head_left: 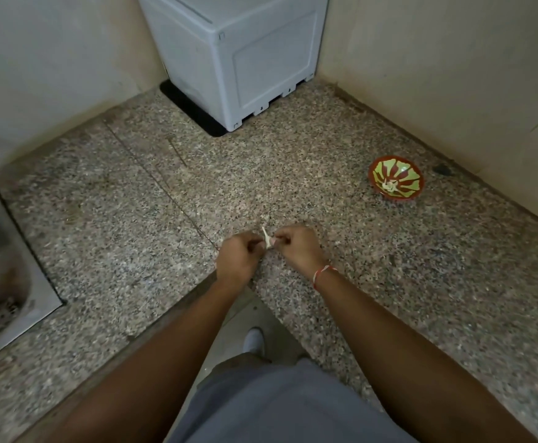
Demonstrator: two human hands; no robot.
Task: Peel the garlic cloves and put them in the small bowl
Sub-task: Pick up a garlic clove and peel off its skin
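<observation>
Midway: some peeled garlic (390,186) already in small bowl (416,190); left hand (240,255) and right hand (296,247) pinching garlic clove (268,242), skin coming off above desk (133,203).

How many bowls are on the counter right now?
1. The small bowl, red-rimmed with a green pattern, sits on the granite counter at the right, near the wall, holding a few pale pieces.

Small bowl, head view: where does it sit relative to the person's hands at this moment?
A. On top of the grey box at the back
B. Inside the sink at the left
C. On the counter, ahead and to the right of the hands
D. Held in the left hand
C: the small bowl stands on the granite counter near the right wall, away from the left hand and right hand, which together pinch a garlic clove.
</observation>
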